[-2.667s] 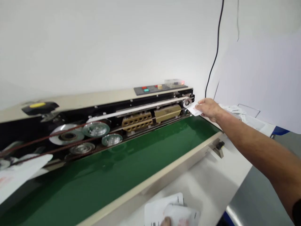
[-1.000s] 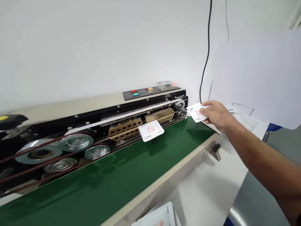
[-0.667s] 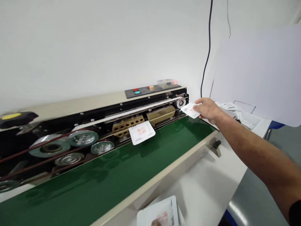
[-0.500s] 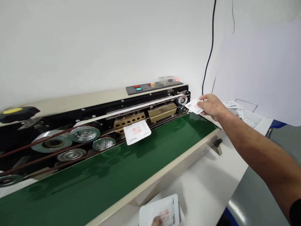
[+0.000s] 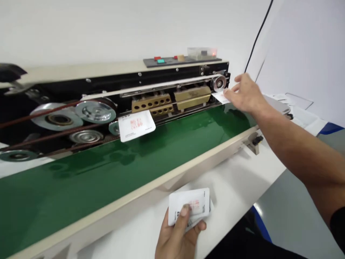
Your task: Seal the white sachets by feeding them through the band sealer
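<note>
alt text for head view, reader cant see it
Two hands work at a band sealer: the right hand touches a white sachet at its belt entry, the left hand holds more sachets, and another sachet sits on the green conveyor.

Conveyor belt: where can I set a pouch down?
The green belt is bare left of the lone pouch and between it and the right hand. The white table is bare beside the left hand. The sealer's feed end is crowded.

My left hand (image 5: 179, 235) and right hand (image 5: 244, 94): bare skin, short nails. Right forearm (image 5: 291, 151) bare as well, running up into a plain black fabric sleeve (image 5: 337, 225) at the frame edge.
</note>
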`<state>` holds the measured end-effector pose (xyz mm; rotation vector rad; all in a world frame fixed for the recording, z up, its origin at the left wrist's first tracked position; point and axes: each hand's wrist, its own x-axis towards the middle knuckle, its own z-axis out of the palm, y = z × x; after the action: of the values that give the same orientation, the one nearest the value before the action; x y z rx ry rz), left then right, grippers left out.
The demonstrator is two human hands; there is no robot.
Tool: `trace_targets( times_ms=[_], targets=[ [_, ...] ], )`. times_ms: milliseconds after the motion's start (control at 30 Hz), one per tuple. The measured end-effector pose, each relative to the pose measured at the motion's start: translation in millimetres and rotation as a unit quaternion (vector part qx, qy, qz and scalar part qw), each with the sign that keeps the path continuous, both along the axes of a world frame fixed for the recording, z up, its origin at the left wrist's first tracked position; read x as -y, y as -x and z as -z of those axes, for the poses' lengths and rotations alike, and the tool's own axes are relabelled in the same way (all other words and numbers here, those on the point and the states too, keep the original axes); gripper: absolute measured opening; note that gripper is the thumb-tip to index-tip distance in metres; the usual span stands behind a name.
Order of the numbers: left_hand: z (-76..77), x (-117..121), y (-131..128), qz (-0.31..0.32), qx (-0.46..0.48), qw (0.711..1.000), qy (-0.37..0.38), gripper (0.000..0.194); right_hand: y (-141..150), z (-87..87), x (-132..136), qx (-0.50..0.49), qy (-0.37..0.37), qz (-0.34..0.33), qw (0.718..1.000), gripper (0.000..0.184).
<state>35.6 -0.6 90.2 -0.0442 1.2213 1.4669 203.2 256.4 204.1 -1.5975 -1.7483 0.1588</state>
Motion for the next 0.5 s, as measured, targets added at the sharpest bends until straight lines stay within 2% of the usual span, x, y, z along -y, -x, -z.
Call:
trace_targets(
  times_ms=[67, 100, 200, 267, 333, 400, 500],
  targets=[
    [1.8, 1, 2, 0.019, -0.005, 0.999, -0.025, 0.030, 6, -1.5, 28, 0.073, -0.104, -0.024, 0.992, 0.044],
    [4.1, 3, 3, 0.034, -0.002, 0.999, -0.040, 0.025, 10, -0.9, 46, 0.078, -0.143, -0.054, 0.985, 0.040],
    [13.3, 6, 7, 0.067, 0.012, 0.995, -0.075, 0.019, 25, 10.1, 107, 0.094, -0.178, -0.191, 0.961, 0.020],
    [18.7, 6, 10, 0.080, 0.019, 0.992, -0.093, 0.018, 34, 25.4, 141, 0.115, -0.168, -0.295, 0.933, 0.010],
    [22.2, 6, 11, 0.093, 0.022, 0.989, -0.111, 0.016, 40, 44.5, 164, 0.108, -0.128, -0.363, 0.917, 0.012],
    [23.9, 6, 13, 0.103, 0.022, 0.987, -0.123, 0.014, 43, 63.4, 176, 0.080, -0.075, -0.390, 0.914, 0.020],
    [25.0, 7, 14, 0.119, 0.027, 0.983, -0.135, 0.017, 47, 85.6, 181, 0.050, -0.014, -0.396, 0.917, 0.027]
  ],
)
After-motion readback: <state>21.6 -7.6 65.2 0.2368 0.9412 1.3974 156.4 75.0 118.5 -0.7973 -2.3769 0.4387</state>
